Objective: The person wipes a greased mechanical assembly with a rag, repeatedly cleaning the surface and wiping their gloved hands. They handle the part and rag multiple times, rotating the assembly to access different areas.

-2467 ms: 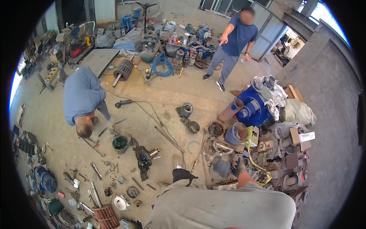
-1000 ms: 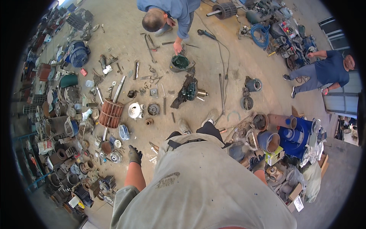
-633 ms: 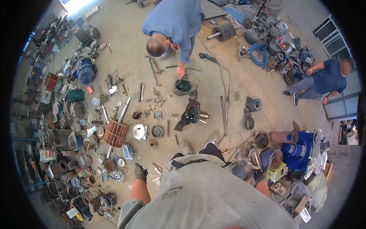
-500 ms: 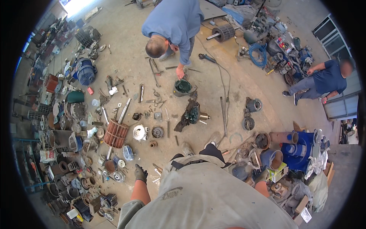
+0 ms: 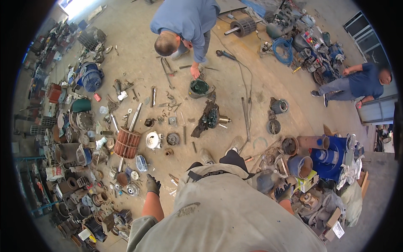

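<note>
My left hand (image 5: 153, 185), in a dark work glove, hangs by my side with its fingers apart and nothing in it. Nearest to it are a bundle in clear plastic (image 5: 141, 163) and some spanners (image 5: 173, 192) on the floor. My right hand (image 5: 284, 192), gloved too, is also empty, its fingers loosely spread near a yellow-green box (image 5: 307, 181). Ahead of my shoes a dark green motor part with a brass-coloured end (image 5: 213, 119) lies on a dirty rag (image 5: 200, 126). Beyond it, a co-worker's bare hand (image 5: 195, 72) reaches to a round housing (image 5: 199, 88) coated dark green inside.
A rusty rotor on a shaft (image 5: 127, 143), a blue motor (image 5: 91, 77) and many loose parts crowd the left. At right stand a big blue casing (image 5: 329, 157) and metal cylinders (image 5: 299, 165). A cable (image 5: 251, 90) crosses the floor. Another person (image 5: 357, 84) stands far right.
My view has shifted slightly. Both my hands have swung a little, and the right hand's fingers show more clearly. The co-worker still bends over the green-coated housing.
</note>
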Tool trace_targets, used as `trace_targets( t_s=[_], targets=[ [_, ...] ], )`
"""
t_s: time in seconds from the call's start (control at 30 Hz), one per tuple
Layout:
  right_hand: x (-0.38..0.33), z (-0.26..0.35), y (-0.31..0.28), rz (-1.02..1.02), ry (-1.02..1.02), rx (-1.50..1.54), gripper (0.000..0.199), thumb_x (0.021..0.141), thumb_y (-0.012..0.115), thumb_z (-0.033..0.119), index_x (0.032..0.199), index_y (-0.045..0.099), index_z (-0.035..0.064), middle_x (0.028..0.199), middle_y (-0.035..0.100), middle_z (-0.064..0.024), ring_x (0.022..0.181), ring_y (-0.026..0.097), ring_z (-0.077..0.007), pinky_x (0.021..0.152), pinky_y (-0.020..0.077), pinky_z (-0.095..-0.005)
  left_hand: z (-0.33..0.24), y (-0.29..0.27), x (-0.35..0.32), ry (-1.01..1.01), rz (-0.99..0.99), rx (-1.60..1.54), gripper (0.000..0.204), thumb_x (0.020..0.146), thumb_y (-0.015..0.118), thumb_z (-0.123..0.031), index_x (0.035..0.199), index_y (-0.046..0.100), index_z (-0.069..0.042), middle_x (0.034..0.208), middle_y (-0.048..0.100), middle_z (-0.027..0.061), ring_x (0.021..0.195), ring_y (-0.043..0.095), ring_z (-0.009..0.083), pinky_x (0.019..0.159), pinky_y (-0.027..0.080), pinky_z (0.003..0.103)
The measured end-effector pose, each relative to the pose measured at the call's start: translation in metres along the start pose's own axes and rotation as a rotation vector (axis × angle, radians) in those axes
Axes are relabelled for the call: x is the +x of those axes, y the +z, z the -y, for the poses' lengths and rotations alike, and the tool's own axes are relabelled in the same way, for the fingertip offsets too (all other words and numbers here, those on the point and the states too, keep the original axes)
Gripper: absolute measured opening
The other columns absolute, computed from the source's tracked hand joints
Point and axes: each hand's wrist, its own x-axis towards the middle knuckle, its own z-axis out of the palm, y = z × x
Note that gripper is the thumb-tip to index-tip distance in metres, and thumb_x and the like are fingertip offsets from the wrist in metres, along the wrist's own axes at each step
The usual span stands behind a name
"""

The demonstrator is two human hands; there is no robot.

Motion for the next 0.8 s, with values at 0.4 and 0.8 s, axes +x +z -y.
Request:
trace_targets(
  t_s=[0.4, 0.8],
  targets=[
    [0.005, 0.007, 0.021, 0.003, 0.030, -0.011, 0.063, 0.095, 0.062, 0.066, 0.143, 0.055, 0.0250, 0.131, 0.050, -0.0064, 0.111, 0.053, -0.0279, 0.101, 0.0476, -0.0443, 0.007, 0.006, 0.009, 0.020, 0.039, -0.014, 0.075, 0.097, 0.052, -0.073, 0.129, 0.056, -0.005, 0.121, 0.062, 0.0148, 0.115, 0.064, 0.0449, 0.091, 0.054, 0.054],
    [-0.004, 0.024, 0.038, 0.015, -0.015, -0.040, 0.058, 0.095, 0.060, 0.069, 0.130, 0.057, 0.0231, 0.102, 0.058, -0.0025, 0.096, 0.057, -0.0238, 0.086, 0.0513, -0.0393, 0.006, -0.004, 0.011, -0.044, -0.002, -0.016, 0.080, 0.097, 0.050, -0.074, 0.138, 0.054, -0.004, 0.129, 0.059, 0.0150, 0.119, 0.062, 0.0449, 0.093, 0.053, 0.055]
  ],
)
